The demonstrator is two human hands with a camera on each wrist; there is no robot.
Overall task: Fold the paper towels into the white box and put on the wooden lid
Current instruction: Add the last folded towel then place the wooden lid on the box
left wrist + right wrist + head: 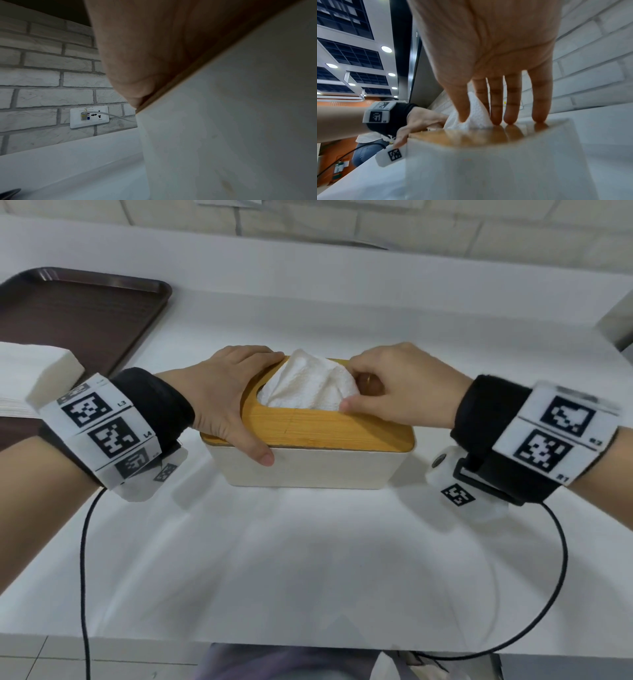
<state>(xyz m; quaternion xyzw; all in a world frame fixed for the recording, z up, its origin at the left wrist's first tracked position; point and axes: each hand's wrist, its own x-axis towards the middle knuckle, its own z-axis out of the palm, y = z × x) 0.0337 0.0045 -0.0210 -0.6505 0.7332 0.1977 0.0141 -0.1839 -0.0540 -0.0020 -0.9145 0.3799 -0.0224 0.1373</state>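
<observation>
The white box (308, 470) stands mid-table with the wooden lid (308, 422) seated on it. A white paper towel (308, 385) sticks up in a peak through the lid's slot. My left hand (239, 402) grips the left end, thumb on the front wall and fingers curled over the far edge. The left wrist view shows the palm (154, 47) against the lid edge (188, 75) and the box wall (240, 135). My right hand (356, 385) pinches the towel (476, 115) between thumb and forefinger. Its other fingers (510, 108) rest their tips on the lid (479, 136).
A dark brown tray (85, 313) lies at the back left, with a stack of white paper towels (34, 371) at its near edge. Black cables (84, 559) hang from both wrists over the table's front edge. A brick wall with a socket (89, 117) backs the counter.
</observation>
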